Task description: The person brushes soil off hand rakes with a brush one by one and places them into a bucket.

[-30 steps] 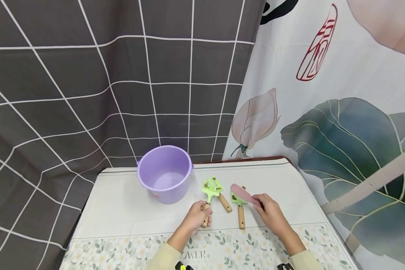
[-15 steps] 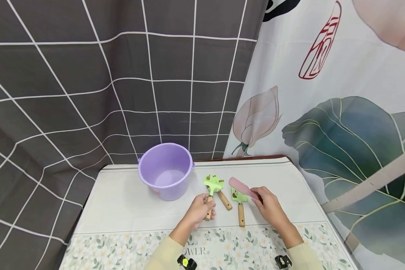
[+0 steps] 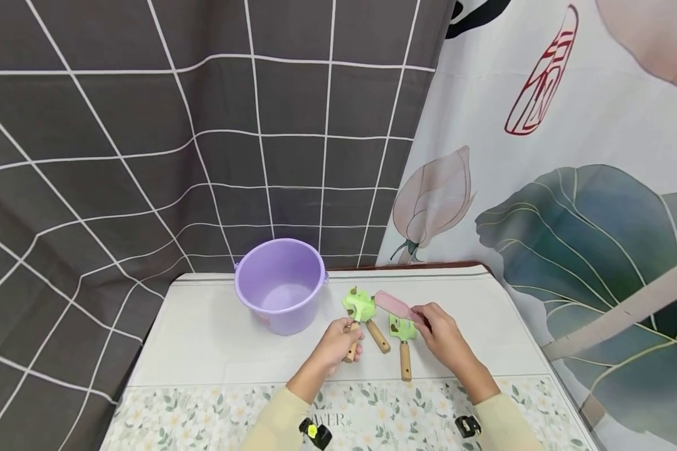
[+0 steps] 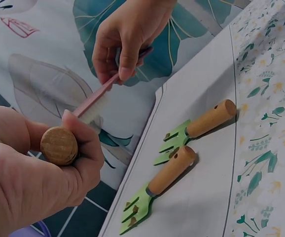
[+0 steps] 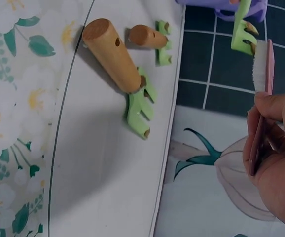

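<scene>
My left hand (image 3: 336,344) grips the wooden handle of a small green garden fork (image 3: 360,305), raised above the table. Brown bits that look like dirt cling to its prongs in the right wrist view. My right hand (image 3: 444,335) holds a pink brush (image 3: 392,304) with white bristles (image 5: 260,66). Those bristles are at the raised fork's prongs and seem to touch them. Two more green forks with wooden handles lie on the table, one (image 4: 172,170) partly behind the raised fork in the head view, the other (image 3: 405,358) below the brush. Both carry brown bits.
A purple bucket (image 3: 310,319) stands at the table's back left, with nothing visible inside. The white tablecloth (image 3: 203,338) has a flowered front band. A dark grid curtain (image 3: 288,156) and a white printed curtain (image 3: 485,125) hang behind the table.
My right hand has brought the brush leftward, from over the right fork to the raised one. My left hand has lifted its fork a little and shifted it slightly right.
</scene>
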